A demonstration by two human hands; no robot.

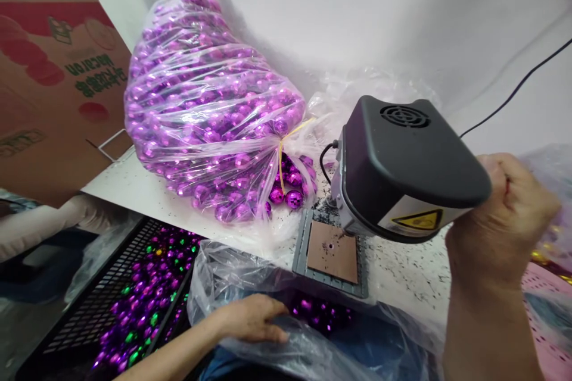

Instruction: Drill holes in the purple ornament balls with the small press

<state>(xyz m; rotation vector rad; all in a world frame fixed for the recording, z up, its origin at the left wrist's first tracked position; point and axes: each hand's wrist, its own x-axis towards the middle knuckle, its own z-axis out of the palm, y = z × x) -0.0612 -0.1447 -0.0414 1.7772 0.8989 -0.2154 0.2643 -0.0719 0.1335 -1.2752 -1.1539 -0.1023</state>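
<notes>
My right hand [504, 214] is closed at the right end of a black machine head [415, 155] with a vent and a yellow warning label; what its fingers wrap round is hidden behind the housing. Below the head, a brown square plate [326, 259] with a small hole lies on a grey base [301, 250]. My left hand [254, 318] is open, fingers stretched out over a clear plastic bag [308, 348] in front of the base. Shiny purple balls [319, 312] show inside that bag, under the table edge.
A big tied bag of purple balls [214, 113] stands on the white table [402, 274], among dark crumbs. Lower left is a black crate [89, 309] with purple and green balls. A carton [49, 101], another person's sleeve [49, 226] and a pink basket [545, 315] flank the table.
</notes>
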